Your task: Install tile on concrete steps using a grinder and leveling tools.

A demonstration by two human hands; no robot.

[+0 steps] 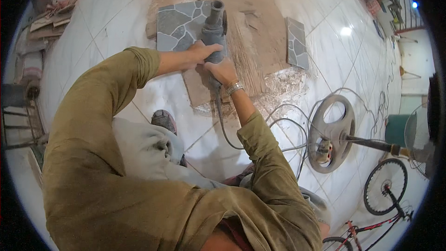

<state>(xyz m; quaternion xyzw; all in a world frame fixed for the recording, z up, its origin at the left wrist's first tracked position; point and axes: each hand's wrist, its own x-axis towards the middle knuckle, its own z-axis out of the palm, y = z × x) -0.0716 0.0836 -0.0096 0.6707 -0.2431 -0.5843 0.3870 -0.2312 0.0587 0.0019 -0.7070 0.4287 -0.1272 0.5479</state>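
Both my hands are wrapped round the body of a dusty angle grinder [213, 30], which points away from me. My left hand [199, 53] grips it from the left. Closer to me, my right hand [223, 71], with a metal watch [235, 88] on its wrist, closes on the rear part, where a cable leaves. The grinder is over the right side of a grey tile [179, 24] with a pale stone-pattern. Only the edge of its disc side shows at the right, so I cannot tell whether it touches the tile.
Dust-covered boards [248, 56] lie under and beside the tile. A narrow tile strip [296, 44] lies on the right. Cables loop across the floor by a grey fan base [332, 132]. A bicycle [385, 190] is at lower right; wood scraps [51, 23] lie far left.
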